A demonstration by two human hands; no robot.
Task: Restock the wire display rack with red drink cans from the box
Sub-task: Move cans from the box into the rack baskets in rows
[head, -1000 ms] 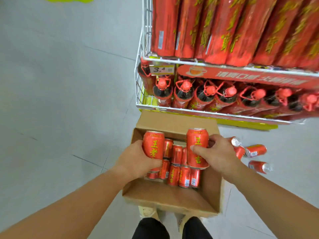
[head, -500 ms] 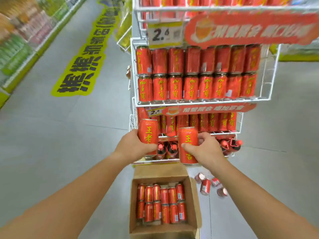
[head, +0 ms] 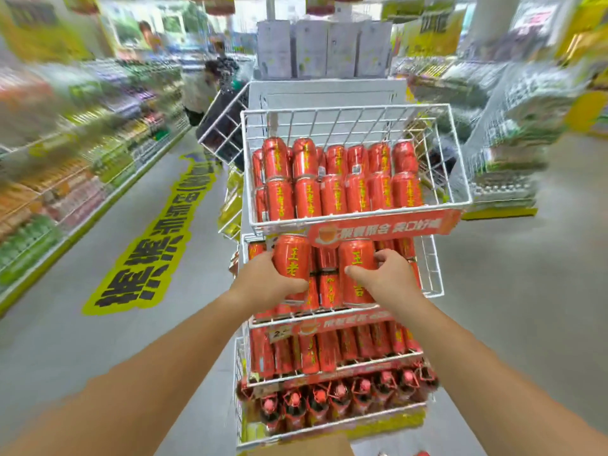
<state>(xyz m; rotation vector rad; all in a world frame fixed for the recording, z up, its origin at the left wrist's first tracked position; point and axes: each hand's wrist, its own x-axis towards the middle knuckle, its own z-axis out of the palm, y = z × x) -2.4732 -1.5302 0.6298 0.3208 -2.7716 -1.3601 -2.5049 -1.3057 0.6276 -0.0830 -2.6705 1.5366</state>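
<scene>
My left hand [head: 266, 279] grips one red drink can [head: 291, 260] and my right hand [head: 390, 278] grips another red can [head: 357, 271]. Both cans are upright, held in front of the second tier of the white wire display rack [head: 431, 271]. The top basket [head: 457, 179] above them holds two rows of red cans with open space over them. Only a flap of the cardboard box [head: 306, 447] shows at the bottom edge.
Lower tiers hold more red cans and red-capped bottles [head: 339, 399]. A stocked shelf aisle [head: 65, 179] runs along the left, with a yellow floor sticker [head: 148, 251]. A person [head: 200, 90] stands far back by a dark basket. Stacked goods [head: 506, 153] stand at right.
The view has tilted up from the box to the rack's upper tiers. Both hands have lifted their cans from the box to the second tier.
</scene>
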